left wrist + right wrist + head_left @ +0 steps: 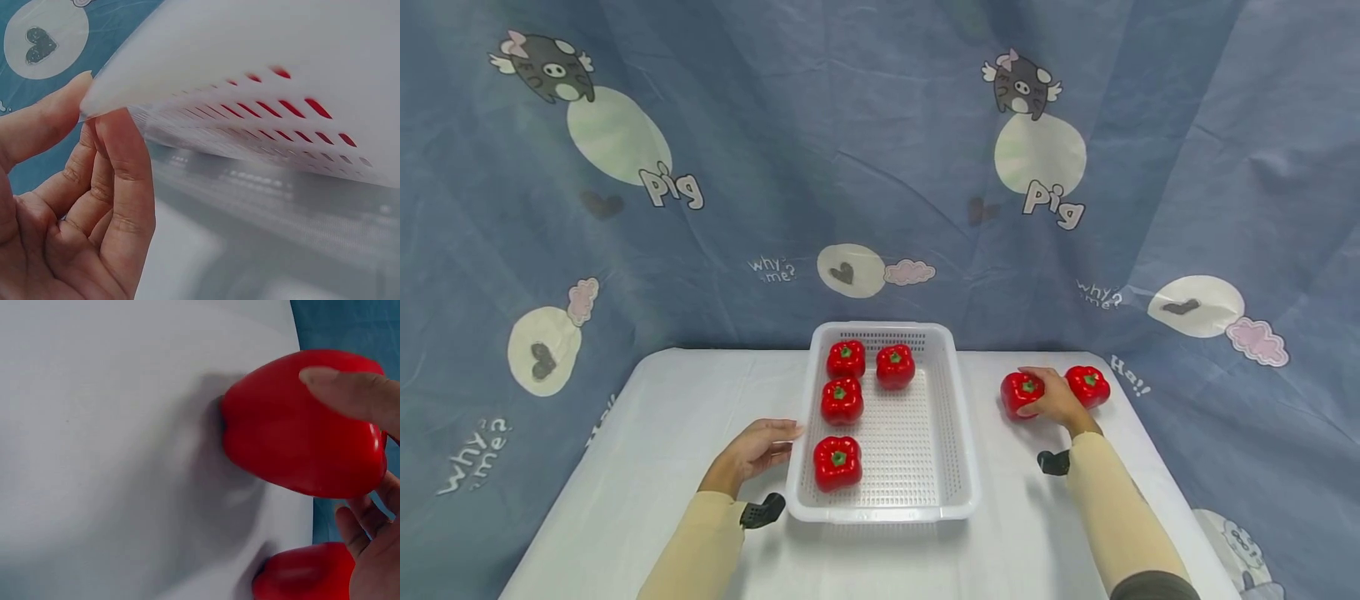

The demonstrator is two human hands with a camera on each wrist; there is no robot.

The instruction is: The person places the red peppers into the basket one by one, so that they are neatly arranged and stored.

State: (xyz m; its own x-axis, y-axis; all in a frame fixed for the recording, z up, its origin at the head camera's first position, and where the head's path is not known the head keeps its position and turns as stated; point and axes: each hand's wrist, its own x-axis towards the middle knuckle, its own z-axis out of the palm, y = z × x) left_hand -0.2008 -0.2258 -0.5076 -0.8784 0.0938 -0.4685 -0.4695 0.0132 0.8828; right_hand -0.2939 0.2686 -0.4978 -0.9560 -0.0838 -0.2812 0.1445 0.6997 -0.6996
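A white perforated plastic basket [958,467] stands mid-table with several red bell peppers, one of them a pepper [837,467] at its near left. At the basket's left side is my left hand [758,450]. The left wrist view shows thumb and fingers pinching the basket's rim [119,87]. To the right of the basket, my right hand [1054,402] grips a red bell pepper [1015,393] from above, the thumb [350,394] lying along its side. Another red bell pepper [1087,386] sits just right of that hand.
The white table [700,392] runs back to a blue printed curtain [880,167]. The peppers in the basket are gathered on its left and far part, including one pepper [895,367] near the back wall.
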